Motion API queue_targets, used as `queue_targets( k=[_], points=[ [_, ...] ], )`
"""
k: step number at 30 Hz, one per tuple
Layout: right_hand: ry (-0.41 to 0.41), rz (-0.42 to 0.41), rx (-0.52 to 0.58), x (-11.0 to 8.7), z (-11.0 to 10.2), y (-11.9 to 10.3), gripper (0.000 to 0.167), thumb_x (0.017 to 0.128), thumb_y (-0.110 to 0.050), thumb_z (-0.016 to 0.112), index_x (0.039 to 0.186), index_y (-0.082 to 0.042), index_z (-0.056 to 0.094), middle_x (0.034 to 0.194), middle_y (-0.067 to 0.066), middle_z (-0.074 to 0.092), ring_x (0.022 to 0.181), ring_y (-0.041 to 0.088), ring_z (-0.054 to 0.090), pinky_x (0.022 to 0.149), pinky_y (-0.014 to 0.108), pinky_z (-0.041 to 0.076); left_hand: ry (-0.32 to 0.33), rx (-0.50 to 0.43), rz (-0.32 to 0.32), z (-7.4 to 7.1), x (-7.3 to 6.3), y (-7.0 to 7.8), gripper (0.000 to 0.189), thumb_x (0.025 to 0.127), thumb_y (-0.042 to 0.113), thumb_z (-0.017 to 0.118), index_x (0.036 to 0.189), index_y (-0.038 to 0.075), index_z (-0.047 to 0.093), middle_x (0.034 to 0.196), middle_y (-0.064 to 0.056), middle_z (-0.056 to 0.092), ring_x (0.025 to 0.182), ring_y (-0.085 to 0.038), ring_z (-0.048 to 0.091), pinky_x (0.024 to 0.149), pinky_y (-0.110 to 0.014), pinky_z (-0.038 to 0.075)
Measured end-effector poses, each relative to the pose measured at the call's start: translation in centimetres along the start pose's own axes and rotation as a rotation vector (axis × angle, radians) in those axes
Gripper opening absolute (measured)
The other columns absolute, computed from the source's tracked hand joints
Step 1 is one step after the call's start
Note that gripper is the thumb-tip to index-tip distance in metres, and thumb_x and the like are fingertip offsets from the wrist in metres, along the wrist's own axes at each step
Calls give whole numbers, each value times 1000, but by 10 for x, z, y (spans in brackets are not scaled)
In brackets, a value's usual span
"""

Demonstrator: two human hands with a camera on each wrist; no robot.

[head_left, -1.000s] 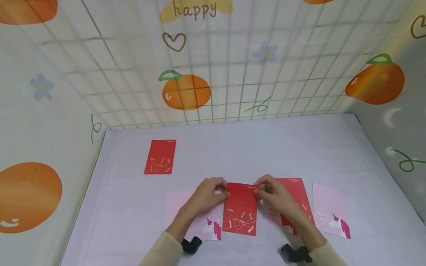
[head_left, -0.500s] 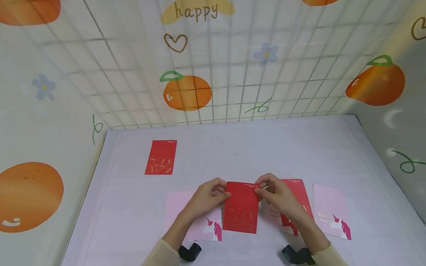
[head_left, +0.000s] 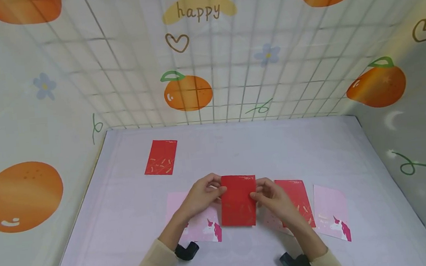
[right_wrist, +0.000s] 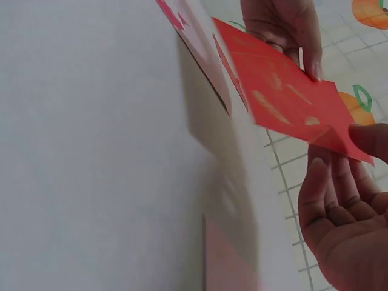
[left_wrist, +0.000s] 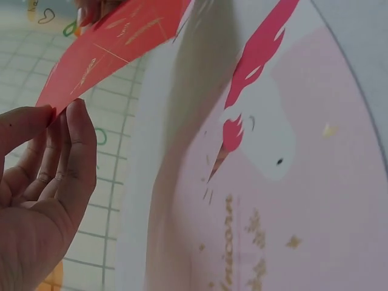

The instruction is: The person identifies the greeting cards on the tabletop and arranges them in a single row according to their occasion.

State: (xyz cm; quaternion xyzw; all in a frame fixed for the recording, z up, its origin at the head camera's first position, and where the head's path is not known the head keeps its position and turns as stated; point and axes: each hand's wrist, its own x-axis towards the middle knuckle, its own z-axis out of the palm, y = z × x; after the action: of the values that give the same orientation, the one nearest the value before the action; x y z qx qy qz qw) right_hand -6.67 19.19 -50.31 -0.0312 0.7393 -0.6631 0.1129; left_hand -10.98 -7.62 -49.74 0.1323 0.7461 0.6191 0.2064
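Raised over the near middle of the table (head_left: pixel 256 146), a red card (head_left: pixel 238 200) spans your two hands: your left hand (head_left: pixel 200 193) pinches its left edge, your right hand (head_left: pixel 277 199) its right. Likely light, thin and easily creased, it favors a gentle edge hold. A second red card (head_left: pixel 294 195) lies right, a third red card (head_left: pixel 160 158) far left.
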Motion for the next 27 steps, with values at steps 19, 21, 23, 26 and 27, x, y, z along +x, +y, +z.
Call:
queue_targets(
  k=[19,21,23,26,27],
  points=[
    [-83,27,55,-2,15,10,34,92,-20,74,119,-8,58,109,14,64,90,34,66,76,40,58,144,-75,30,-25,-1,4,30,95,20,71,118,8,57,105,-12,62,88,-26,71,75,-39,60],
    [-92,23,49,-2,16,11,33,92,-20,74,119,-8,58,109,14,64,90,34,66,76,42,59,154,-76,34,-26,-2,4,30,95,20,71,118,7,57,106,-12,62,88,-25,71,75,-39,60],
    [-99,15,46,-2,17,11,33,92,-19,73,119,-8,58,109,14,64,90,34,66,76,43,59,160,-77,32,-26,-2,5,30,95,19,71,118,7,57,106,-12,61,89,-25,71,75,-38,60],
    [-107,6,46,-2,18,10,32,93,-18,73,119,-8,58,109,15,63,90,34,66,76,45,59,169,-80,25,-25,-3,4,30,94,19,71,119,8,57,106,-11,62,91,-25,71,76,-38,60],
    [-111,3,48,-3,18,10,32,93,-17,73,119,-7,58,109,15,63,90,34,66,76,45,59,171,-81,22,-25,-3,4,30,94,20,71,119,9,57,106,-11,62,91,-25,71,77,-38,60]
  ],
)
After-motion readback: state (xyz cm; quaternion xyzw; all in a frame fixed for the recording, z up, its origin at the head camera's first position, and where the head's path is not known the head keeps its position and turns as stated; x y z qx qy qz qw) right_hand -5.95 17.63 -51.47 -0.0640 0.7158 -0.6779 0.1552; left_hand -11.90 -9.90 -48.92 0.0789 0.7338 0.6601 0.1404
